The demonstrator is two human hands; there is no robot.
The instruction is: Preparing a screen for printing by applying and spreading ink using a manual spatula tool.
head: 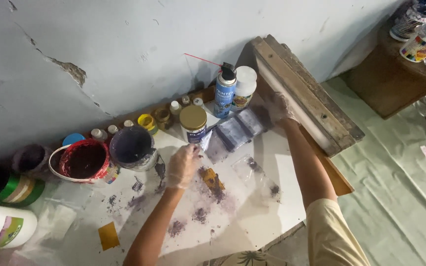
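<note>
Purple-stained plastic sheet lies on the white table, its corner pinched by the gloved left hand. Right hand grips the wooden screen frame. Advisable: peel slowly, frame steadied, clear of the open paint tub.

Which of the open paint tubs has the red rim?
The open tub with the red rim sits left of the grey tub. Its edge and inside are smeared dark red, while the grey one holds dark purple; the left hand is nearer the grey one.

Two gloved hands — left, right — one spray can, one gold-lidded jar, two open paint tubs — red and purple.
</note>
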